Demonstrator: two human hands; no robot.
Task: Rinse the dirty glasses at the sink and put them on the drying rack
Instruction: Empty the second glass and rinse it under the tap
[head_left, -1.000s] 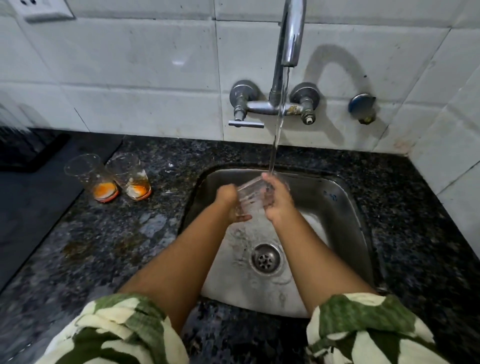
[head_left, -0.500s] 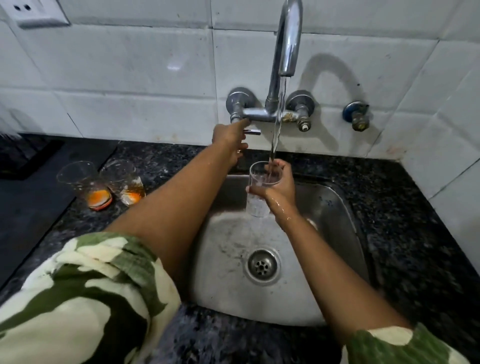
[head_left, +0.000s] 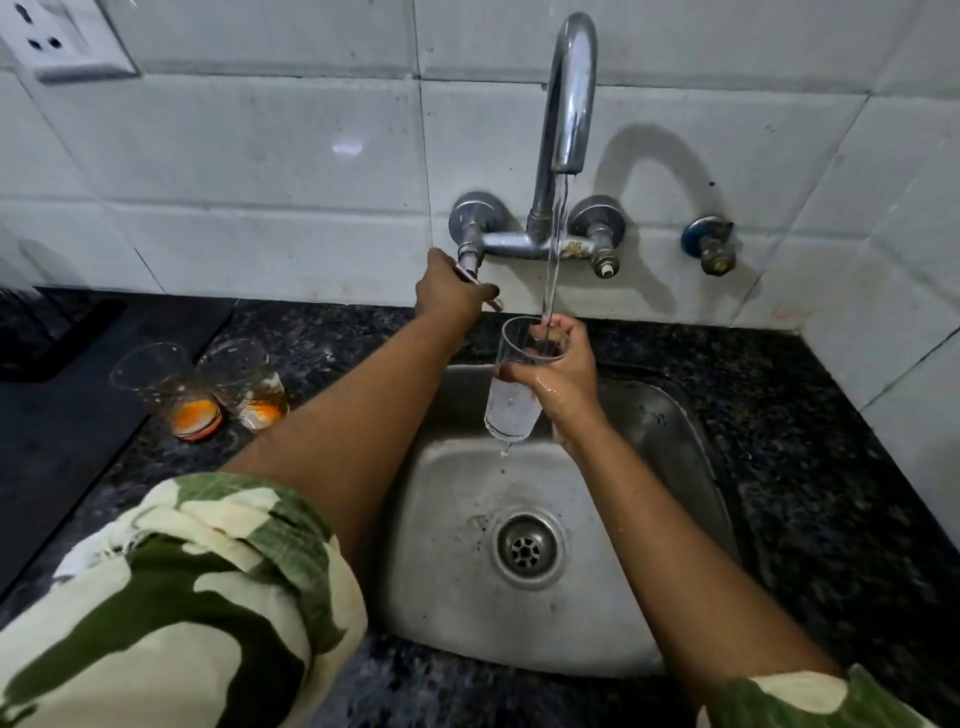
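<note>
Head view, nearest first: two forearms in green-and-cream patterned sleeves (head_left: 171, 608) reach over the stainless steel sink (head_left: 649, 597) set into the speckled black stone counter (head_left: 810, 467). The right hand (head_left: 558, 371) is closed around a clear tall drinking glass (head_left: 511, 395), held upright over the basin under the running stream, part full, with water dripping from its base. The left hand (head_left: 447, 291) is wrapped around the lever of the wall-mounted chrome tap (head_left: 569, 104), so the rinse of this glass looks close to ending, though that is a judgement. Farther left on the counter, two clear tumblers with orange residue (head_left: 200, 387) stand touching each other, unrinsed. The dark mat (head_left: 57, 332) beyond them may belong to the drying rack; no rinsed glass shows there. So one glass is in hand and two remain.
</note>
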